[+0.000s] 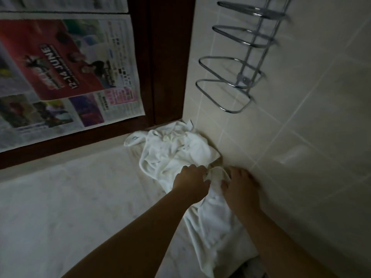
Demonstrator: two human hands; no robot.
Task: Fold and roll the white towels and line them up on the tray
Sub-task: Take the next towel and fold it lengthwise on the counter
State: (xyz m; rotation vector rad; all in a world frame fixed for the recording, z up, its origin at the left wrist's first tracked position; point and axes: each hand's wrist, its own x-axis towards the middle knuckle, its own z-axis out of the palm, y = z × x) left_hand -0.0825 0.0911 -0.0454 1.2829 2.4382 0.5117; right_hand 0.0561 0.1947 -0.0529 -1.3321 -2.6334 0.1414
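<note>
A heap of crumpled white towels (pixel 176 151) lies on a pale counter (pixel 70 197), pushed into the corner against the tiled wall. One towel stretches from the heap toward me and hangs over the counter's near edge. My left hand (pixel 190 183) grips a fold of this towel, fingers curled into the cloth. My right hand (pixel 239 185) is close beside it, fingers bent and pinching the same bunched fold. No tray is in view.
A chrome wire rack (pixel 236 77) with several loops juts from the tiled wall (pixel 301 137) above the towels. Newspaper sheets (pixel 60 73) cover a dark wood-framed pane (pixel 166 61) at the back left. The room is dim.
</note>
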